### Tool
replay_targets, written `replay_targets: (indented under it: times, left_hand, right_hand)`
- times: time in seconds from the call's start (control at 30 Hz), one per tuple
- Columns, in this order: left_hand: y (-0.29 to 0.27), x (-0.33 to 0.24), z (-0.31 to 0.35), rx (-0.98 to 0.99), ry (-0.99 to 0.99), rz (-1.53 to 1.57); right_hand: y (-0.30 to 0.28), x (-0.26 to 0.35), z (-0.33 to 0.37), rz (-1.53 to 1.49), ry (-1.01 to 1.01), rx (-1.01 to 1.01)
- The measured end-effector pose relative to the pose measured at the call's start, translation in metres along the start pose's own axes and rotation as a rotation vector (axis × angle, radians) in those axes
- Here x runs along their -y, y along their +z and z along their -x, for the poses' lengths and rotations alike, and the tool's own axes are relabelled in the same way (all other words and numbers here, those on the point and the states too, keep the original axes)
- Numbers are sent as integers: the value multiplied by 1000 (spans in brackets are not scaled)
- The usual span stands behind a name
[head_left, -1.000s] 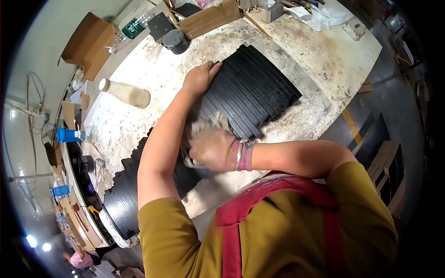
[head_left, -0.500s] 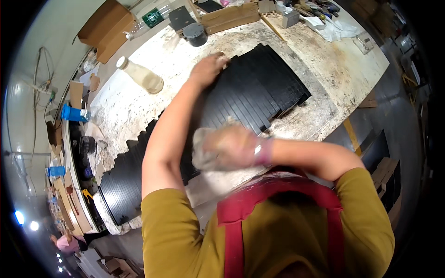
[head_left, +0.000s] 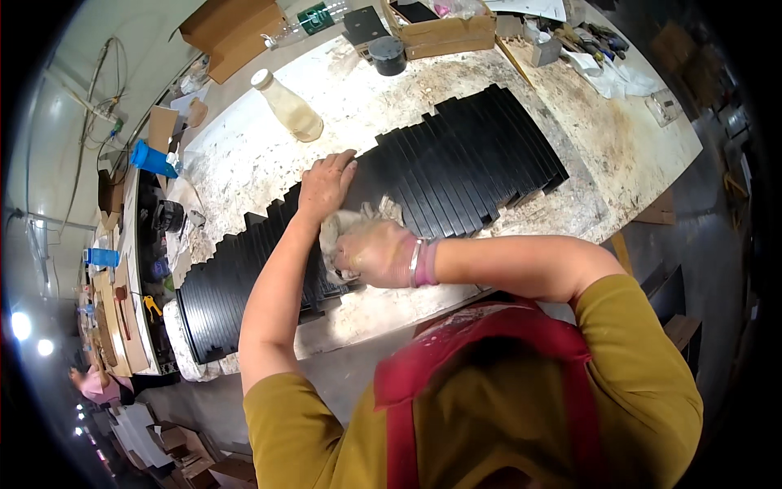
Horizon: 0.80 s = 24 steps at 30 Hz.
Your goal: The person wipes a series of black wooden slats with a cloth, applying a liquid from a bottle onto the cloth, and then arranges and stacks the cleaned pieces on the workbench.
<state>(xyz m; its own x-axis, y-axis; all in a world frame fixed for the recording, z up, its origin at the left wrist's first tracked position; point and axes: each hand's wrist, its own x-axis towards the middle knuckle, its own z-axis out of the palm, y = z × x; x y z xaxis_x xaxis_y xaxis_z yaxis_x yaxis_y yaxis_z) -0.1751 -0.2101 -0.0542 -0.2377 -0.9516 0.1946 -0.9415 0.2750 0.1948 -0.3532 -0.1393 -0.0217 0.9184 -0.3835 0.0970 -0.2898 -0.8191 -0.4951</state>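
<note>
Where the counter [head_left: 236, 175] spans the view, black strips [head_left: 407, 175] lie on it, their row's long axis running lower left to upper right.
Left hand [head_left: 324, 186]: fingers extended flat at the row's far edge, mid-length, grasping nothing visible. Right hand [head_left: 376, 251]: nearer the near edge, closed around a rag [head_left: 330, 236] over the strips, just beside the left wrist.

The table [head_left: 358, 114] is bright (lamps [head_left: 21, 326] glare far left), the right hand [head_left: 379, 254] slightly blurred, the edges bowed and dark.
</note>
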Motion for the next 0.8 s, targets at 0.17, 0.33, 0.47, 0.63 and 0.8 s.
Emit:
replay_targets:
  times: [0.17, 0.33, 0.47, 0.63, 0.8]
  left_hand:
    - [-5, -5, 7, -64, 30, -19]
    - [-4, -3, -4, -85, -71, 0]
    - [-15, -19, 18, -326, -45, 11]
    - [-29, -137, 55, -120, 244, 175]
    - [-5, -157, 74, -25, 149, 97]
  right_hand:
    - [-84, -69, 24, -263, 152, -357]
    - [-48, -61, 18, 172, 131, -334]
    - [-70, -7, 50, -170, -25, 391]
    - [-151, -105, 107, -336, 473, -404]
    - [-132, -97, 69, 318, 59, -319]
